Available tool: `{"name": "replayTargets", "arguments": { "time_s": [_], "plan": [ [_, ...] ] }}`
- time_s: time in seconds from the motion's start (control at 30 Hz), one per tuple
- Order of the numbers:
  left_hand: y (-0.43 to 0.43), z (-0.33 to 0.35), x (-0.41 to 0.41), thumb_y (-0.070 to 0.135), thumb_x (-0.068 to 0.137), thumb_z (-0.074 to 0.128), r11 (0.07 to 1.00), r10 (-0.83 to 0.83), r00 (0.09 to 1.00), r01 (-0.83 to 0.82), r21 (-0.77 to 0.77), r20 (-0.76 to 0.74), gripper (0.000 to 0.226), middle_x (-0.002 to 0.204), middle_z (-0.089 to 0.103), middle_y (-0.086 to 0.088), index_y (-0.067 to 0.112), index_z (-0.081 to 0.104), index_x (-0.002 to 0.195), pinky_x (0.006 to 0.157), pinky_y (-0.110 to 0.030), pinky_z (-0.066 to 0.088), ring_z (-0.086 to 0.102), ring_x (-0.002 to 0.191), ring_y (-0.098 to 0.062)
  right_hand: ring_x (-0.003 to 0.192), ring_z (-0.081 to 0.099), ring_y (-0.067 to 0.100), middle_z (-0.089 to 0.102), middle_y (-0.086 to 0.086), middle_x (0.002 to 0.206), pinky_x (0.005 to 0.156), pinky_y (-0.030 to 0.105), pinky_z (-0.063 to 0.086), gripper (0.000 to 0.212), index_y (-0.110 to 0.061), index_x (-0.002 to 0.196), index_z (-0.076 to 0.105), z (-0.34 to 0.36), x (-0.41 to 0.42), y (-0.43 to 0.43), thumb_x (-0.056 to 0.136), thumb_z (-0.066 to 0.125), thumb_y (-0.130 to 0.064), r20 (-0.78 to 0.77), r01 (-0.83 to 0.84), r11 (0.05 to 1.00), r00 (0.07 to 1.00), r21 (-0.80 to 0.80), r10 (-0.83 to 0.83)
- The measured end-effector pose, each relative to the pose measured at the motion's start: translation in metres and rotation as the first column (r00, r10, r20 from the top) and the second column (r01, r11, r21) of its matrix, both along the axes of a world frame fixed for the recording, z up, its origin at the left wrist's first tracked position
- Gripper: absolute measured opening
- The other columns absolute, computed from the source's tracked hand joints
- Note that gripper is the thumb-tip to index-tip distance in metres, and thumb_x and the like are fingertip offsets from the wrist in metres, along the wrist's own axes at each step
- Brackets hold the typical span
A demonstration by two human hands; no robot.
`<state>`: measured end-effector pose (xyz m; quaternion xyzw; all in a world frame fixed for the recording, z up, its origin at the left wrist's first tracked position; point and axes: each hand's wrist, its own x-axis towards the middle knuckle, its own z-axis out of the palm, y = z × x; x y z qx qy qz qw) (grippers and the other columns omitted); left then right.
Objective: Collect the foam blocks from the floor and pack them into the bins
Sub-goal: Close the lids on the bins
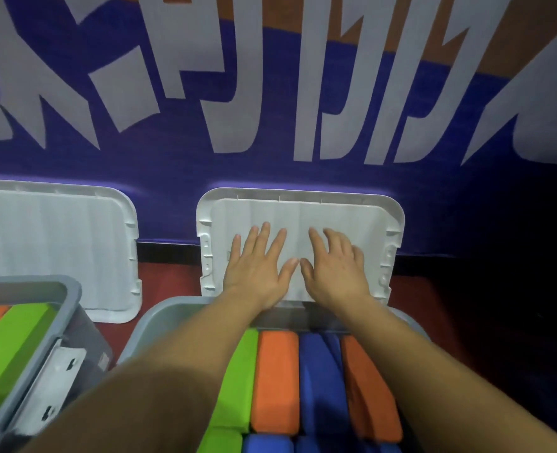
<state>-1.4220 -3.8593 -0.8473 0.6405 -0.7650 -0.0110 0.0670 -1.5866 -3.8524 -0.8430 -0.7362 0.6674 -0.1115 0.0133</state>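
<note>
My left hand [257, 268] and right hand [334, 268] lie flat, fingers [264, 238] apart, on the seemingly propped lid [346, 212]; better to grip its sides before lifting.

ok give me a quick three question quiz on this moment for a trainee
1. True or false: the left hand grips a foam block.
2. In the near bin, which block lies between the green block and the blue block? A yellow, B orange, C white.
3. How many white lids are in view?
Key: 1 false: it and the right hand lie on the white lid behind that bin. 2 B, the orange block. 3 two; the second lid stands further left.
</note>
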Motion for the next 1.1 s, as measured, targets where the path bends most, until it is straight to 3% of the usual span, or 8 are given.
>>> {"name": "replayTargets", "arguments": {
  "time_s": [0.2, 0.63, 0.73, 0.8, 0.9, 0.93, 1.0, 1.1],
  "plan": [
    [-0.063, -0.002, 0.013, 0.069, 0.1, 0.01, 1.0, -0.012, 0.998, 0.012, -0.001, 0.065, 0.072, 0.169, -0.016, -0.002, 0.035, -0.009, 0.16, 0.122, -0.051, -0.013, -0.016, 0.155, -0.025, 0.156, -0.002, 0.032, -0.004, 0.004, 0.17, 0.122, 0.056, 0.013, 0.074, -0.029, 0.161, -0.001, 0.002, 0.008, -0.061, 0.104, 0.04, -0.054, -0.093, 0.102, 0.989, 0.991, 0.11, -0.092],
    [-0.149, 0.008, 0.017, 0.069, 0.099, 0.015, 0.997, -0.059, 0.986, 0.066, -0.043, 0.156, 0.076, 0.17, -0.01, -0.005, 0.033, -0.016, 0.159, 0.123, -0.056, -0.01, -0.017, 0.154, -0.032, 0.156, -0.013, 0.03, -0.011, -0.001, 0.17, 0.121, 0.061, 0.012, 0.09, -0.035, 0.16, -0.011, 0.008, -0.003, -0.137, 0.098, 0.053, -0.045, -0.08, 0.149, 0.974, 0.987, 0.168, -0.137],
    [-0.156, 0.007, 0.019, 0.07, 0.098, 0.015, 0.997, -0.056, 0.986, 0.063, -0.04, 0.159, 0.077, 0.17, -0.005, -0.004, 0.034, -0.014, 0.159, 0.123, -0.056, -0.01, -0.013, 0.155, -0.031, 0.156, -0.002, 0.029, 0.006, 0.002, 0.169, 0.12, 0.062, 0.013, 0.085, -0.034, 0.161, 0.001, 0.005, -0.006, -0.143, 0.094, 0.052, -0.05, -0.115, 0.148, 0.984, 0.984, 0.099, -0.137],
    [-0.155, 0.004, 0.018, 0.07, 0.098, 0.015, 0.994, -0.075, 0.983, 0.088, -0.07, 0.166, 0.076, 0.169, 0.011, -0.006, 0.032, -0.008, 0.161, 0.123, -0.055, -0.007, -0.002, 0.156, -0.031, 0.15, 0.019, 0.029, 0.026, 0.006, 0.158, 0.119, 0.062, 0.016, 0.077, -0.032, 0.156, 0.019, 0.004, -0.004, -0.142, 0.091, 0.05, -0.061, -0.144, 0.142, 0.99, 0.98, 0.006, -0.139],
    [-0.148, 0.011, 0.016, 0.063, 0.102, 0.016, 0.97, -0.126, 0.977, 0.158, -0.184, 0.172, 0.068, 0.145, 0.046, -0.008, 0.027, 0.022, 0.159, 0.119, -0.048, 0.021, 0.041, 0.135, -0.031, 0.133, 0.041, 0.029, 0.039, 0.008, 0.141, 0.117, 0.058, 0.019, 0.07, -0.033, 0.144, 0.039, 0.008, -0.002, -0.135, 0.092, 0.031, -0.078, -0.16, 0.148, 0.987, 0.975, -0.068, -0.157],
    [-0.147, 0.015, 0.016, 0.06, 0.103, 0.017, 0.962, -0.14, 0.976, 0.174, -0.212, 0.166, 0.063, 0.133, 0.051, -0.007, 0.026, 0.04, 0.151, 0.109, -0.044, 0.033, 0.049, 0.118, -0.029, 0.129, 0.043, 0.029, 0.041, 0.008, 0.137, 0.114, 0.056, 0.024, 0.068, -0.033, 0.14, 0.044, 0.012, -0.004, -0.13, 0.093, 0.025, -0.078, -0.147, 0.148, 0.986, 0.976, -0.073, -0.158],
    [-0.142, 0.025, 0.015, 0.058, 0.104, 0.015, 0.955, -0.14, 0.974, 0.18, -0.235, 0.177, 0.062, 0.114, 0.056, -0.005, 0.025, 0.063, 0.123, 0.09, -0.041, 0.037, 0.048, 0.095, -0.025, 0.121, 0.048, 0.028, 0.05, 0.007, 0.127, 0.105, 0.051, 0.034, 0.065, -0.033, 0.131, 0.051, 0.02, -0.011, -0.115, 0.096, 0.017, -0.076, -0.177, 0.101, 0.991, 0.978, -0.083, -0.114],
    [-0.131, 0.034, 0.02, 0.064, 0.101, 0.007, 0.975, -0.143, 0.973, 0.17, -0.143, 0.179, 0.073, 0.088, 0.067, -0.002, 0.026, 0.067, 0.081, 0.088, -0.043, 0.038, 0.056, 0.084, -0.023, 0.099, 0.061, 0.024, 0.064, 0.0, 0.095, 0.086, 0.042, 0.048, 0.07, -0.028, 0.108, 0.06, 0.036, -0.016, -0.093, 0.095, 0.011, -0.076, -0.193, 0.021, 0.999, 0.981, 0.036, -0.014]
  ]
}}
